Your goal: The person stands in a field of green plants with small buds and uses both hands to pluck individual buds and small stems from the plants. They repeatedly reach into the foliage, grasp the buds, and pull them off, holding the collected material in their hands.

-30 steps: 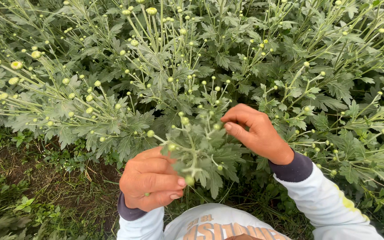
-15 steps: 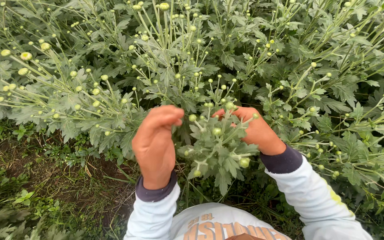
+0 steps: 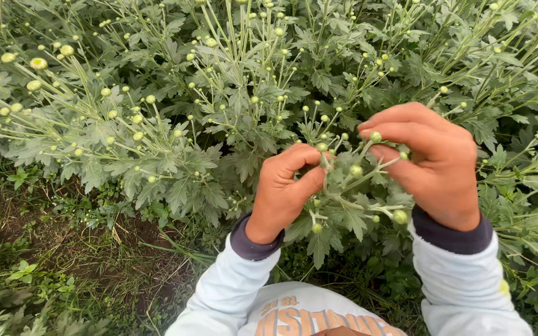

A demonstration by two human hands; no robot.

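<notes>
Both arms wear pale, whitish long sleeves ending in dark ribbed cuffs at the wrists. The right sleeve (image 3: 468,286) carries a yellowish patch (near its outer edge). The shirt front (image 3: 300,314) shows orange lettering.

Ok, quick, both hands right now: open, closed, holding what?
Left hand: closed, pinching a bud stem between thumb and fingers.
Right hand: fingers curled around the top of the same budded sprig.

My left hand (image 3: 284,190) moved right onto the budded flower stem (image 3: 350,186), thumb and fingers now pinching near a bud, while my right hand (image 3: 434,162) rose above it.
</notes>
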